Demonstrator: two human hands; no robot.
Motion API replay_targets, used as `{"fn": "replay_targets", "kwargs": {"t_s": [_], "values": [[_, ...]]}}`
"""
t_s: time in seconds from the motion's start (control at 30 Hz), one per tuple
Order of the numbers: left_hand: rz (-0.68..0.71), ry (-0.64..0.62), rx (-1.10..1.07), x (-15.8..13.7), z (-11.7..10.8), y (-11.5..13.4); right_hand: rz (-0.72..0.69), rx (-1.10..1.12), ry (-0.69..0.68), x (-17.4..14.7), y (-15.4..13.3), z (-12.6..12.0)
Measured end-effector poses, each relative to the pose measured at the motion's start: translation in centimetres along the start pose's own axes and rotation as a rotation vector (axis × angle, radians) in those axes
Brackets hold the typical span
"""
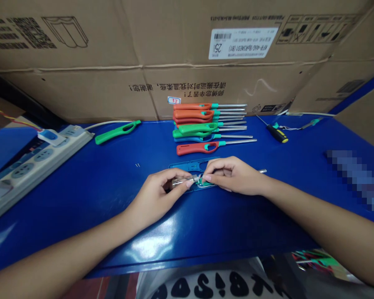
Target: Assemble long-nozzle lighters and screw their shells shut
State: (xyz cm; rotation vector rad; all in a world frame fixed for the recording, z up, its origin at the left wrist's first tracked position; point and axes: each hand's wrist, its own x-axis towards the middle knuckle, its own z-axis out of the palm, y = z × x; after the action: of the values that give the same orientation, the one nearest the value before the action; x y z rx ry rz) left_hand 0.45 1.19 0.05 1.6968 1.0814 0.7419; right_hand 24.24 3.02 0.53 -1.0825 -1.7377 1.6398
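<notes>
My left hand [158, 192] is closed on a clear, shiny lighter fuel tank [180, 181], held lengthwise between thumb and fingers. At its right end is a small whitish fitting. My right hand [232, 176] pinches right by that fitting, over a teal part [205, 183] with thin white wire; what exactly the fingertips hold is too small to make out. Under both hands lies an opened blue lighter casing, one half shell [187, 166] showing behind them. A metal tube tip [263, 171] sticks out beyond my right wrist.
Several assembled lighters [199, 148] in red, orange, green and blue are stacked behind my hands. A green casing [116, 133] lies left, near a power strip [34, 166]. Two tiny pins [137, 165] rest on the blue table. A screwdriver [276, 132] is back right; a cardboard wall [112, 91] stands behind.
</notes>
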Motion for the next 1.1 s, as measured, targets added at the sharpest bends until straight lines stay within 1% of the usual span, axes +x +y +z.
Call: {"fn": "replay_targets", "kwargs": {"t_s": [0.4, 0.67, 0.8, 1.0, 1.1], "values": [[0.005, 0.001, 0.005, 0.10, -0.04, -0.11, -0.020, 0.008, 0.009, 0.12, -0.08, 0.09], [0.007, 0.019, 0.012, -0.05, 0.26, 0.08, -0.078, -0.014, 0.015, 0.16, 0.13, 0.25], [0.005, 0.042, 0.004, -0.21, 0.49, 0.19, -0.101, -0.030, 0.010, 0.15, 0.45, 0.27], [-0.048, 0.089, -0.045, -0.28, 0.57, 0.32, -0.119, -0.010, 0.042, -0.05, 0.43, 0.49], [-0.029, 0.107, -0.083, -0.24, 0.58, 0.49, -0.130, 0.034, 0.064, -0.22, 0.14, 0.66]]}}
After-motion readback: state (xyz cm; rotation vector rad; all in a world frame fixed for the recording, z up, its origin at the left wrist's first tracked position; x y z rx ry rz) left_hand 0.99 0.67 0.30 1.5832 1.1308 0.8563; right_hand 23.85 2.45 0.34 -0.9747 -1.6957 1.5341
